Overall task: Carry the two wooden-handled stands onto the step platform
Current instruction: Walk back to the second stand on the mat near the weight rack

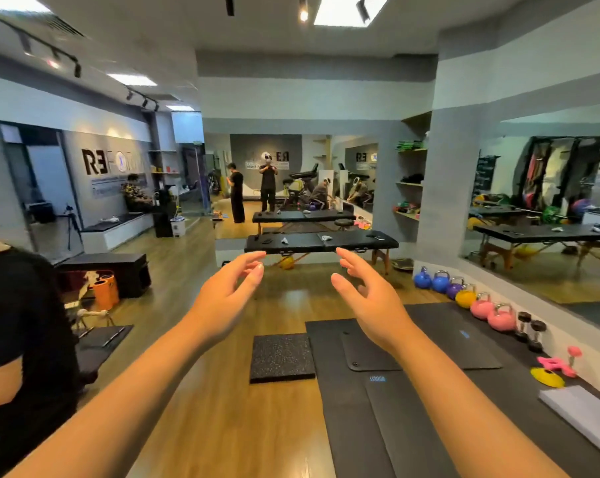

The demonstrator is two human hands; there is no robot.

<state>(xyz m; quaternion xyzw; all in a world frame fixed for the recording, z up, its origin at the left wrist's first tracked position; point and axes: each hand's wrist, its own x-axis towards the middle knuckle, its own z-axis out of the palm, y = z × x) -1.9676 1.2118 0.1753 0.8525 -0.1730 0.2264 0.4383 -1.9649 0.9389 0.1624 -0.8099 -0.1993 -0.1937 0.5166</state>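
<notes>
A: Gym floor [222, 419] is filling most of the view, wood, with black mats [412, 391] lying on the right side. Step platform [100, 339] is sitting low at far left, dark, partly cut off by a bystander [19, 322] in black.

B: Stands?

A: Two stands [91, 313] are resting at the platform's far edge, pale wooden handles on dark legs. Whether they're sitting on it or just behind it, I can't tell; they're small and partly hidden.

B: Hands doing anything?

A: Left hand [222, 301] and right hand [370, 305] are both reaching out in front at mid-frame, palms facing each other, fingers spread and loosely curled, gripping nothing. Stands are lying well apart from them, off to the left.

B: So which step?

A: I'm judging it as the very start: nothing picked up yet, head pointing at the massage table [322, 241], not the stands.

B: Next move?

A: Probably turning left, stepping round the bystander, bending low and taking one handle per hand.
</notes>
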